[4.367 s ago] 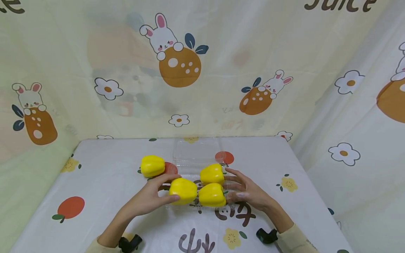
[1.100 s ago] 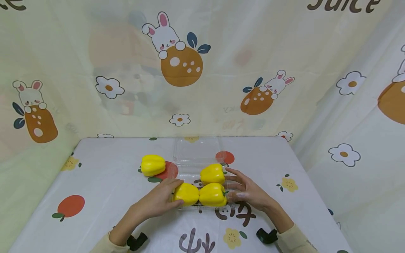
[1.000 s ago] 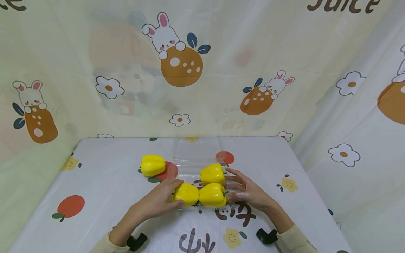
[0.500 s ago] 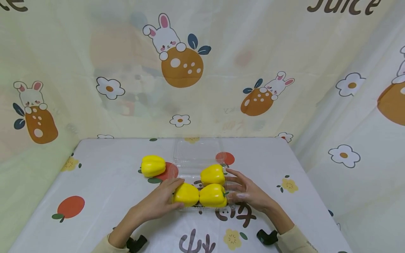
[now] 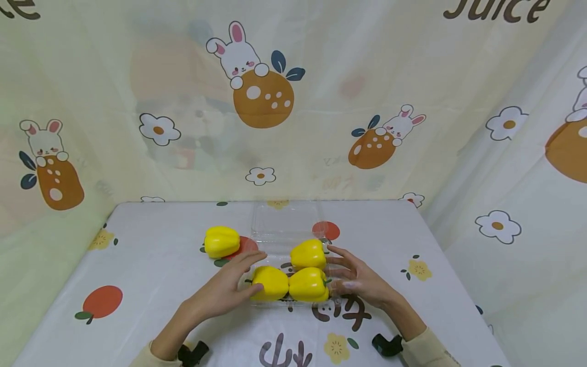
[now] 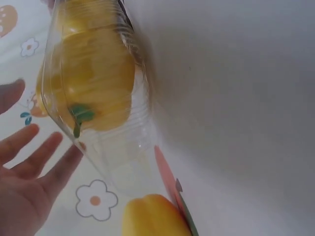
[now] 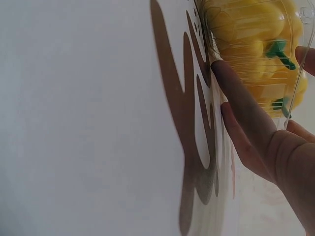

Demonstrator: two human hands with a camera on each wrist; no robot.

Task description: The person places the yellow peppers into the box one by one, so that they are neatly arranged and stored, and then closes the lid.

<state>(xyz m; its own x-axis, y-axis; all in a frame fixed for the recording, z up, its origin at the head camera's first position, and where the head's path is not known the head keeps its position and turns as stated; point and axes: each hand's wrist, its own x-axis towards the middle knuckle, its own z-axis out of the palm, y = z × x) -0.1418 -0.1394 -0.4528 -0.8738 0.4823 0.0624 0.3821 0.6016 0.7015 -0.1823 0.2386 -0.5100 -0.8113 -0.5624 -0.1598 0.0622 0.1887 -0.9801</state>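
Beside the front-left yellow bell pepper (image 5: 269, 283) is my left hand (image 5: 222, 289), its fingers spread and its thumb right at the pepper's edge in the head view. The left wrist view has those fingers (image 6: 37, 157) outside the clear plastic container (image 6: 125, 152), apart from the pepper. Two more yellow bell peppers, one in front (image 5: 308, 284) and one behind (image 5: 307, 254), sit in the container's right half. My right hand (image 5: 359, 279) rests with extended fingers (image 7: 241, 98) along the container's right wall. A loose yellow bell pepper (image 5: 222, 241) lies left of the container.
The container's clear lid (image 5: 288, 219) lies opened back toward the table's far edge. A printed cloth (image 5: 151, 285) covers the table, and patterned curtains (image 5: 192, 92) hang behind and at both sides. Black wrist devices (image 5: 387, 345) show at both wrists.
My left hand brought the front-left pepper rightward into the container, beside the other front one. It has since loosened its hold and drawn slightly left. The right hand has stayed put.
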